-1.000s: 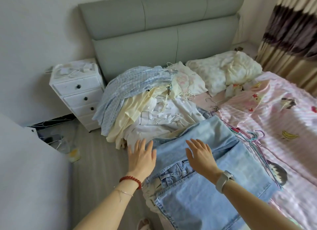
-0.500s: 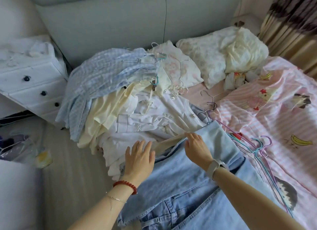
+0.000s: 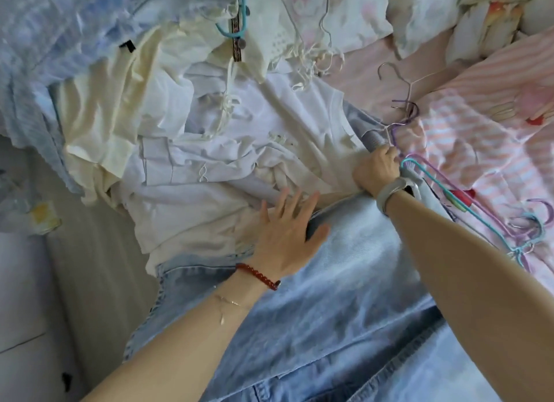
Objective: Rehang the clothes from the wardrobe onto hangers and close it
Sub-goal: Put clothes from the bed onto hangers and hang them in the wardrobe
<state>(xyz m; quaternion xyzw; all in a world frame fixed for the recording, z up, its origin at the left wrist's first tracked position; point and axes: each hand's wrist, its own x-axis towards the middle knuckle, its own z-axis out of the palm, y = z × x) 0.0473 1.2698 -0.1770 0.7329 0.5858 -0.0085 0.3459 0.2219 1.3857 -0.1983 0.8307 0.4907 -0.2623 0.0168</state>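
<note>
The jeans [image 3: 344, 281] lie spread over the near edge of the bed [image 3: 374, 80], their far hem against the white clothes pile [image 3: 227, 149]. The left hand [image 3: 287, 236] presses flat on them, its grip released. The right hand [image 3: 378, 170] is clenched around the hangers [image 3: 398, 128] beside the hem. Best to draw one hanger free slowly, since their hooks look tangled, while the flat palm pins the denim.
</note>
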